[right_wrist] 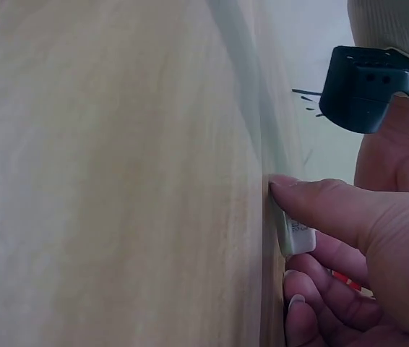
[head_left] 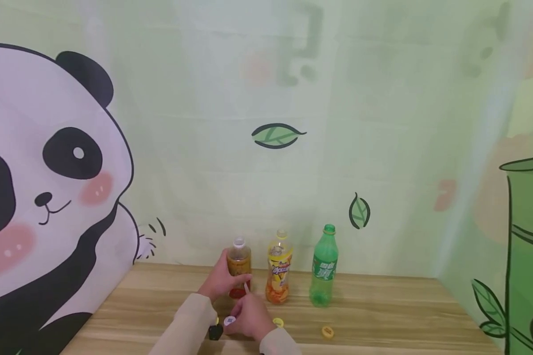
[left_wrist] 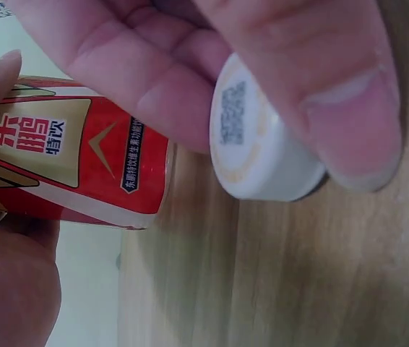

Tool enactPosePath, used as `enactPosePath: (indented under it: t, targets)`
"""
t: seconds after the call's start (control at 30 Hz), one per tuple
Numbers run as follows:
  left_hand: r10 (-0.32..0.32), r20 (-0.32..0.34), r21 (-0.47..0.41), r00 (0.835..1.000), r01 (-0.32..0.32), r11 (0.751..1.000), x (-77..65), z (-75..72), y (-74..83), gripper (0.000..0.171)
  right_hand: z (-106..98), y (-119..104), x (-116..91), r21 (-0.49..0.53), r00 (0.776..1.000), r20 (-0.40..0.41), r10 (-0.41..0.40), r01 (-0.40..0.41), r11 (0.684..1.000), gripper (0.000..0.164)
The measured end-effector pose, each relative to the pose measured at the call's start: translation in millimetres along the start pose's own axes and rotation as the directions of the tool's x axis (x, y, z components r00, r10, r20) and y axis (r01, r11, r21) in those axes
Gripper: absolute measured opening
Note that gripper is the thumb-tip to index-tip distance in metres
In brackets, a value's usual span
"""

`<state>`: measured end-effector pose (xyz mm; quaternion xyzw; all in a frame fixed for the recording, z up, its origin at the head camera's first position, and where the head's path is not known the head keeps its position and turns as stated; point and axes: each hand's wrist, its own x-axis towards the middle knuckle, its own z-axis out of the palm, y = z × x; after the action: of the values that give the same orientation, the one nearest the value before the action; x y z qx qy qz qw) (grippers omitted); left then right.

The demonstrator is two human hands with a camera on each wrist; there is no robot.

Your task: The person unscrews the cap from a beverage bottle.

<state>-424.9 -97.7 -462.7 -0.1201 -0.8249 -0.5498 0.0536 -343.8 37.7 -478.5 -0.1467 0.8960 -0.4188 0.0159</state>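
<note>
My left hand (head_left: pixel 222 280) grips a drink bottle (head_left: pixel 239 264) with a red and gold label, which stands upright at the back of the table. Its mouth has no cap on it. In front of that bottle, my right hand (head_left: pixel 253 315) pinches a white bottle cap (left_wrist: pixel 244 137) between thumb and fingers, low over the wood. A printed square code shows on the cap's top in the left wrist view. From the right wrist view, the cap (right_wrist: pixel 296 235) is partly hidden by the thumb, and I cannot tell whether it touches the table.
Right of the held bottle stand an orange drink bottle (head_left: pixel 278 273) and a green bottle (head_left: pixel 324 268), both uncapped. A yellow cap (head_left: pixel 278 322) and an orange cap (head_left: pixel 327 332) lie on the wooden table (head_left: pixel 382 315). Behind hangs a panda-printed backdrop (head_left: pixel 195 148).
</note>
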Motion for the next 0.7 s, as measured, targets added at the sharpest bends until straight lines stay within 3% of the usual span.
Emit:
enactPosePath:
  t: [0.37, 0.7]
  targets:
    - [-0.012, -0.021, 0.041, 1.000, 0.012, 0.999, 1.0, 1.9, -8.0, 0.080, -0.8, -2.8, -1.9, 0.004, 1.000, -0.017, 0.005, -0.005, 1.000, 0.022]
    - [-0.032, -0.026, 0.046, 0.999, 0.033, 0.998, -1.1, 4.4, -7.1, 0.076, -0.2, -3.7, -2.0, 0.019, 0.997, -0.001, 0.077, -0.077, 0.997, 0.023]
